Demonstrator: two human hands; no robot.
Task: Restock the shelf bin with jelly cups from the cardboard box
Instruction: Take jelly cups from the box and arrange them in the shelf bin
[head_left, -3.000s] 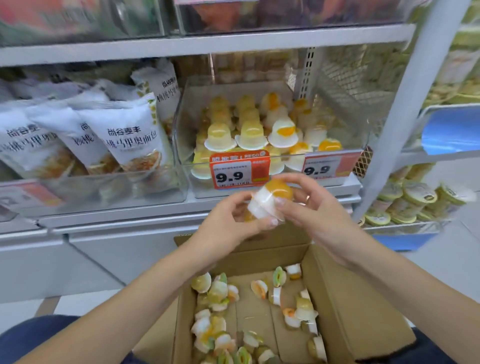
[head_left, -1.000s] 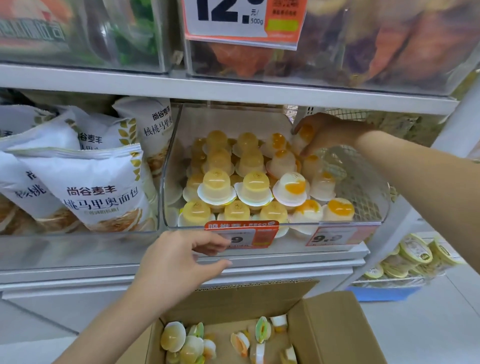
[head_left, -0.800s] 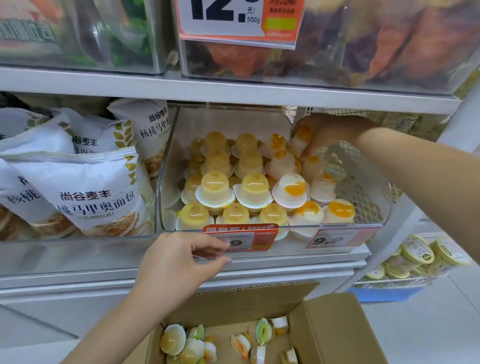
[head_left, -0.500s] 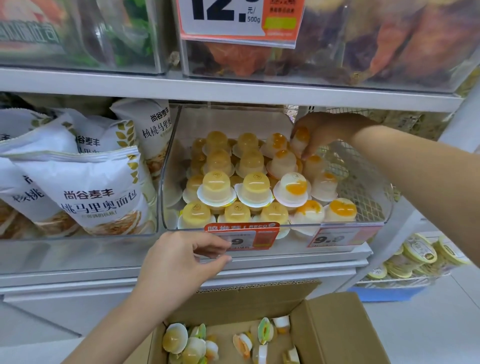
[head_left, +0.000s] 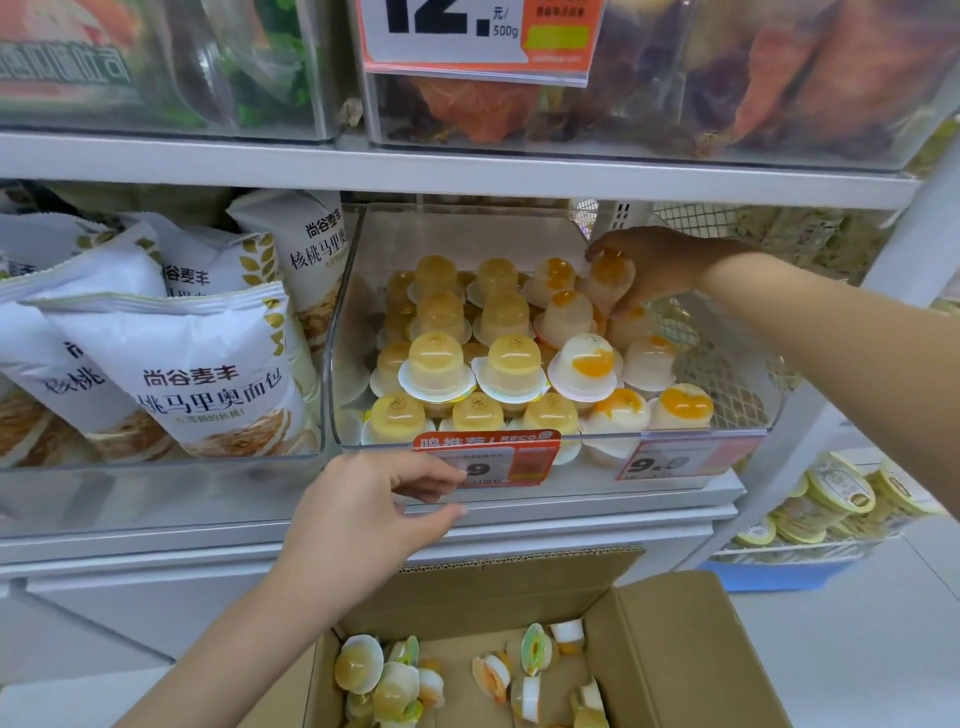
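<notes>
Right hand (head_left: 657, 270) was inside the clear plastic shelf bin (head_left: 343, 332), at the back right corner, fingers curled around a white jelly cup with an orange centre (head_left: 610, 283); the cup sat dome-up, touching the cups below it. Left hand (head_left: 363, 512) was in front of the bin's lower front edge, fingers loosely extended and slightly spread, thumb apart, holding nothing; fingertips (head_left: 460, 475) were right at the orange-and-white price tag (head_left: 488, 460) on the bin front, contact vs. just short I couldn't tell. Bin held stacked rows of yellow translucent jelly cups (head_left: 436, 364) on the left and middle, white-and-orange ones (head_left: 587, 364) on the right. A second price tag reading 9.9 (head_left: 675, 462) was on the bin's front right. Open brown cardboard box (head_left: 691, 654) sat below the shelf, near the bottom of the view, with loose jelly cups (head_left: 387, 680) lying tipped on its floor, mixed colours, some with green. White snack bags with black Chinese print (head_left: 202, 374) stood in the adjacent clear bin to the left. Large price card reading 12. (head_left: 480, 36) hung on the bin on the shelf above. Round lidded tubs (head_left: 841, 493) sat on a lower rack at far right.
</notes>
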